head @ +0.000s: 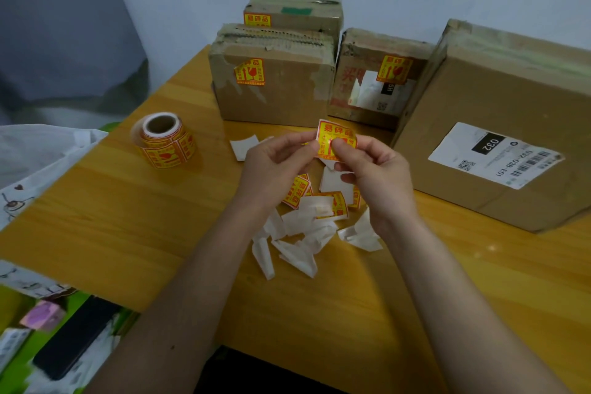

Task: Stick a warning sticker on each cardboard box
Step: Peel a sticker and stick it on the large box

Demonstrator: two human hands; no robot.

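My left hand [275, 166] and my right hand [374, 169] together pinch one yellow-and-red warning sticker [334, 134] above the table's middle. Behind them a cardboard box [278, 96] carries a sticker on its front. A smaller box [361, 51] beside it and a rear box [303, 17] each bear a sticker too. The large box [499, 99] at the right shows only a white shipping label. A sticker roll [164, 141] stands upright at the left.
White backing scraps [297, 246] and loose stickers [299, 190] litter the wooden table [112, 217] under my hands. A white bag [41, 150] lies at the left edge. A dark phone [73, 339] rests below the table's left corner.
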